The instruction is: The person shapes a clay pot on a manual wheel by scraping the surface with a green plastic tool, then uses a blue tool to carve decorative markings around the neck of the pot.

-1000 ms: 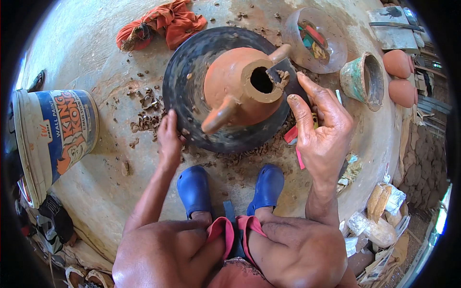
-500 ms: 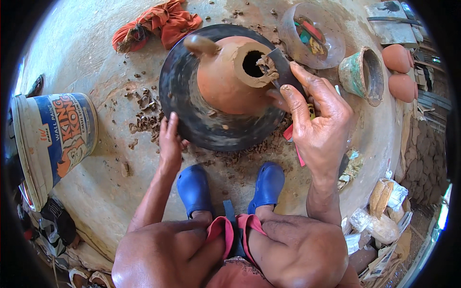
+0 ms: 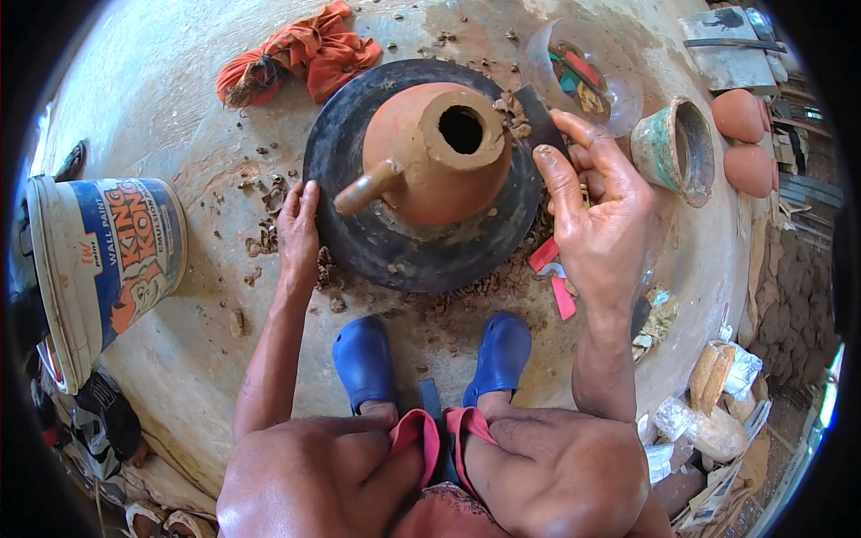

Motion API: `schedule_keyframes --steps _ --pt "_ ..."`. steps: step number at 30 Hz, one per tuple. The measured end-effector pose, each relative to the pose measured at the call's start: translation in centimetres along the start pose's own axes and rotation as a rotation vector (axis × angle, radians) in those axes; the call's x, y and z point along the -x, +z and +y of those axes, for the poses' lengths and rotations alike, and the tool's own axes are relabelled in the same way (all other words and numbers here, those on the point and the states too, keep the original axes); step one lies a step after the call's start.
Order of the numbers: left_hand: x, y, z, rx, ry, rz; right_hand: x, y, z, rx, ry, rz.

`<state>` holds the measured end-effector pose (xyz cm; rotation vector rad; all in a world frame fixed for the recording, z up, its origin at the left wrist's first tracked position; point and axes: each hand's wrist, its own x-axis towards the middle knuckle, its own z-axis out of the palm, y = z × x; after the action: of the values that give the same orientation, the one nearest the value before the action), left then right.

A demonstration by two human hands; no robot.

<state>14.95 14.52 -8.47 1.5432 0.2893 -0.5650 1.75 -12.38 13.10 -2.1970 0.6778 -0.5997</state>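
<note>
An orange-brown clay pot (image 3: 439,184) stands on a dark round turntable (image 3: 336,229). Its round mouth faces up, and a stubby clay spout (image 3: 368,186) juts toward the near left. At the turntable's left rim is my left hand (image 3: 298,229), fingers stretched out and touching the edge. Between thumb and fingers, my right hand (image 3: 596,202) pinches a thin dark scraper (image 3: 541,121) at the right of the pot's neck. Wet clay shavings (image 3: 515,115) cling along the scraper's edge. Part of the scraper is hidden behind my fingers.
Clay scraps (image 3: 265,193) litter the floor around the turntable. An orange cloth (image 3: 327,49) lies at the far left, a paint bucket (image 3: 117,260) at the left. A clear basin (image 3: 628,94), a green-stained pot (image 3: 653,148) and two clay pots (image 3: 740,117) sit at the right.
The turntable has turned, and the spout has swung from the far left to the near left. My left hand has moved up along the left rim. The scraper remains by the neck.
</note>
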Motion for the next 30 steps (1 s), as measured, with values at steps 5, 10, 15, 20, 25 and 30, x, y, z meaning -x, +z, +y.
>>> schedule_keyframes --steps 5,10,15,20,25,30 --pt "1.6 0.3 -0.9 -0.082 0.069 -0.074 0.7 -0.7 -0.4 -0.052 -0.026 -0.037" --pt "1.5 -0.2 -1.3 -0.078 0.068 -0.020 1.0 -3.6 2.0 -0.168 0.067 0.133" --pt "0.2 -0.3 1.0 -0.035 0.005 -0.102 5.7 -8.0 15.1 0.843 0.307 -0.278" --pt "0.2 -0.8 3.7 -0.255 0.303 0.036 9.8 -11.7 15.3 0.712 0.474 -0.206" --pt "7.1 4.4 14.3 -0.488 1.023 -0.167 6.5 -11.2 6.5 0.226 0.172 0.268" --pt "9.3 10.4 15.7 -0.794 1.133 -0.130 5.2 -5.9 2.8 0.018 0.167 0.005"
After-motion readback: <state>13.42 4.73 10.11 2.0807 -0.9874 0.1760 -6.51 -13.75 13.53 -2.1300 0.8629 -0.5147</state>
